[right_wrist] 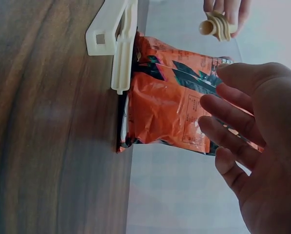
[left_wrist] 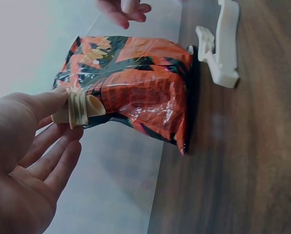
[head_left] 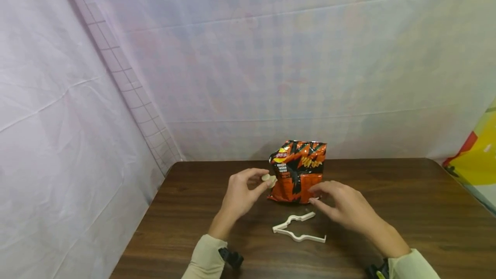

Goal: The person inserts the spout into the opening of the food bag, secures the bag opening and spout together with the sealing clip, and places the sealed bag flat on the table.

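Note:
My left hand pinches a small cream plastic spout between thumb and fingers. The spout has a ridged collar and a round hollow end, visible in the right wrist view. An orange and black crisp bag stands upright on the table, just right of the spout. Beside the bag's lower right is my right hand, its fingers loosely bent with nothing in them. In front of the bag lies a white plastic bag clip, its two arms spread in a V between the hands.
The brown wooden table ends at a pale cloth backdrop behind the bag. White sheeting hangs along the left side. A yellow and red item shows at the right edge.

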Motion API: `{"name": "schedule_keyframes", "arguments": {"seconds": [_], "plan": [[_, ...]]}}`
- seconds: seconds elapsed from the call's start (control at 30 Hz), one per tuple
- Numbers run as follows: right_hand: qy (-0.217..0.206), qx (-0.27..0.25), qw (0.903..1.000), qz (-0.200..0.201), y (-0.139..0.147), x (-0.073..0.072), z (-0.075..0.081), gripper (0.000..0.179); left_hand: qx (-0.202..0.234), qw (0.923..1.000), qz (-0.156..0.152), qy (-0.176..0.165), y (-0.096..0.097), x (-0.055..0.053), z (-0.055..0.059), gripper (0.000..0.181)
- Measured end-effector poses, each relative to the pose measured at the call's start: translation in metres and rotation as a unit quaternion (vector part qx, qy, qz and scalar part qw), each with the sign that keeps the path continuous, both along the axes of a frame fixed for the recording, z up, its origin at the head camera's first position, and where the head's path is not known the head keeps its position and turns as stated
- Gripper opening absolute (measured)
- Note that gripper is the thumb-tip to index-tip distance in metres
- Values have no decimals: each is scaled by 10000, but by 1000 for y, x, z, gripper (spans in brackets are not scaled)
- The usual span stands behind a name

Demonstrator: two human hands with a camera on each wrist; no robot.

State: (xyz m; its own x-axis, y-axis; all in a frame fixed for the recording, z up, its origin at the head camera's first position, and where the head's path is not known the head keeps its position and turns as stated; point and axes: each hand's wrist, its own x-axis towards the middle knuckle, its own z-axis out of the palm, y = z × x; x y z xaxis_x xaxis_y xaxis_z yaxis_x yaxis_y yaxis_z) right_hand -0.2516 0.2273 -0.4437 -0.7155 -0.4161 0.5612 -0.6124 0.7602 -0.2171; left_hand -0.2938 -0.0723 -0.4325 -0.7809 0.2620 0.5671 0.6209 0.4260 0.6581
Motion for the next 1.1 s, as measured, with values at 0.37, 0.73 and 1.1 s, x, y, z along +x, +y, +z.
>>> {"name": "schedule_keyframes", "arguments": {"seconds": [0.37,0.73,1.1], "plan": [[199,-61,9998,-42,0,-2,5,21,112,9998,124,48,1,-7,7,28],[361,-127,9993,19,1,-5,8,24,205,9995,229,41,2,-6,7,29],[490,-95,9987,53,0,-12,16,25,371,9975,522,282,5,-9,4,27]]}}
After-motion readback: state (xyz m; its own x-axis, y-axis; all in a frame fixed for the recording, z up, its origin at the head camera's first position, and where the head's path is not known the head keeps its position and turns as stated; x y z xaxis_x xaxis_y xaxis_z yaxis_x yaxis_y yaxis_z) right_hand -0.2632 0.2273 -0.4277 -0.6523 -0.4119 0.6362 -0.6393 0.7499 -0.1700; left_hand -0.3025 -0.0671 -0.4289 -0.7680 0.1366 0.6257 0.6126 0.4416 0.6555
